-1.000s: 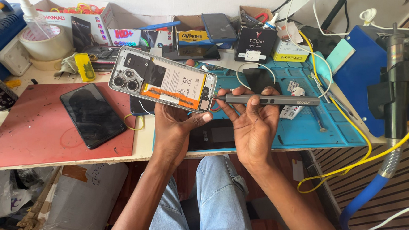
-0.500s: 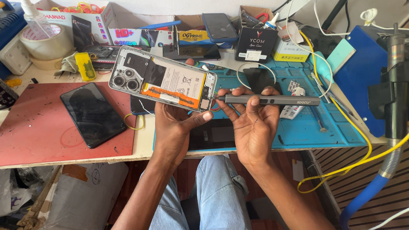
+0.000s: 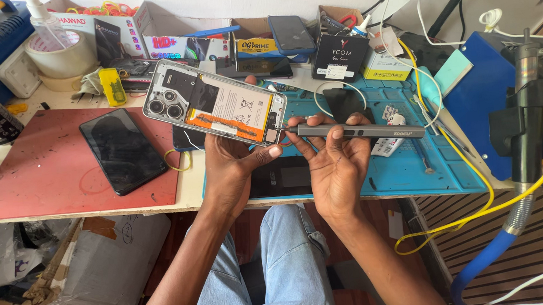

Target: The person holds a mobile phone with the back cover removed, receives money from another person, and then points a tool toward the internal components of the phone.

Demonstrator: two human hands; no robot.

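Two hands at work above the bench edge, as I log them from my station.

Item 1: left hand (image 3: 233, 167), closed around an opened smartphone (image 3: 215, 103), thumb on its lower edge. I see the phone held clear of the bench, back cover off, tilted, camera cluster at the left end, battery with an orange strip in the middle.

Item 2: right hand (image 3: 335, 161), fingers closed on a grey electric screwdriver (image 3: 361, 130). I see it held level, its tip touching the phone's right end.

Item 3: blue repair mat (image 3: 411, 169) under the right hand, with a dark phone screen (image 3: 282, 177) lying on it below both hands.

Item 4: red mat (image 3: 34, 167) to the left, carrying a black smartphone (image 3: 122, 150) face up; a yellow rubber band (image 3: 178, 159) lies just beside it.

Item 5: tape roll (image 3: 58, 55), small boxes and a yellow cable (image 3: 474, 178) along the back and right.
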